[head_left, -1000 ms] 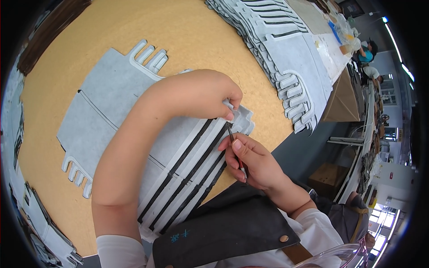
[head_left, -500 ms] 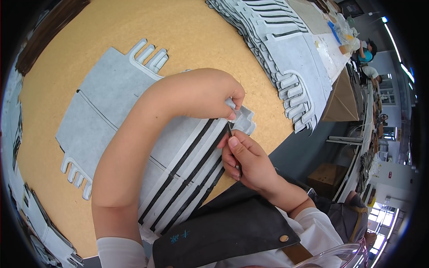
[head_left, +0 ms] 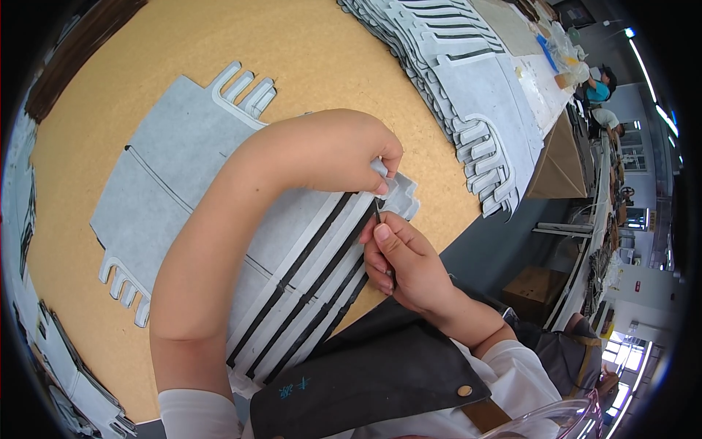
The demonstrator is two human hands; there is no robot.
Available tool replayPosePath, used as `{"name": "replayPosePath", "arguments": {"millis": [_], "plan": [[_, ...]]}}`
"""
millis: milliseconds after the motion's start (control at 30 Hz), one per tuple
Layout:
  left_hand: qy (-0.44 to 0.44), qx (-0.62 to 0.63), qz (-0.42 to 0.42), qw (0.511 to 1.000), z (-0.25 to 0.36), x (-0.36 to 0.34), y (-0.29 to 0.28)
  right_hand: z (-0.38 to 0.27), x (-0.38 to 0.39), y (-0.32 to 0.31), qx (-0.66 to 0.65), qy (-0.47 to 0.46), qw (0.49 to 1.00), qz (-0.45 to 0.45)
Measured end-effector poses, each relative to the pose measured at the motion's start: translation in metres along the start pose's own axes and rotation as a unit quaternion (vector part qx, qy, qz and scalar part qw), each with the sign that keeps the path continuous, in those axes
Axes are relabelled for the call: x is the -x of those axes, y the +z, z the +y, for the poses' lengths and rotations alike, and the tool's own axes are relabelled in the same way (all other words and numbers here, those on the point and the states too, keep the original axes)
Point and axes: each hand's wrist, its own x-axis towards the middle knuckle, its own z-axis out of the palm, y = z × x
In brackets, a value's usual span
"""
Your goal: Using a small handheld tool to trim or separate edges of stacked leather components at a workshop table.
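A grey sheet piece (head_left: pixel 157 146) with slotted tabs lies on the tan tabletop (head_left: pixel 88 88), its right part crossed by black strips (head_left: pixel 314 252) between raised pale bands. My left hand (head_left: pixel 351 150) arches over it, fingers pinched on a pale tabbed edge (head_left: pixel 402 194) at the upper end of the strips. Just below, my right hand (head_left: pixel 409 267) grips a slim dark pointed tool (head_left: pixel 378 214), thumb on top, its tip at the end of a black strip beside my left fingertips.
A thick stack of similar pieces (head_left: pixel 468 95) lies at upper right, more pieces (head_left: pixel 73 366) at lower left. A dark brown bar (head_left: pixel 80 51) runs along the upper left. Beyond the table's right edge are a cardboard box (head_left: pixel 534 293), metal rails and two people (head_left: pixel 598 91).
Both hands have shifted a little up from a second ago, and the tool's tip sits closer to my left fingertips. In the last half second they have barely moved.
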Motion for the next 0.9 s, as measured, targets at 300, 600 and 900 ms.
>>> {"name": "replayPosePath", "arguments": {"millis": [300, 600, 900], "plan": [[0.005, 0.005, 0.007, 1.0, 0.0, 0.0, 0.001, 0.0, 0.0, 0.002, -0.011, 0.0, 1.0, 0.008], [0.005, 0.014, 0.067, 0.998, -0.009, 0.006, -0.004, -0.007, 0.015, 0.001, 0.005, 0.009, 1.0, 0.001], [-0.003, 0.047, 0.01, 0.999, -0.018, 0.007, -0.022, -0.01, -0.002, 0.003, -0.052, 0.008, 0.998, 0.016]]}}
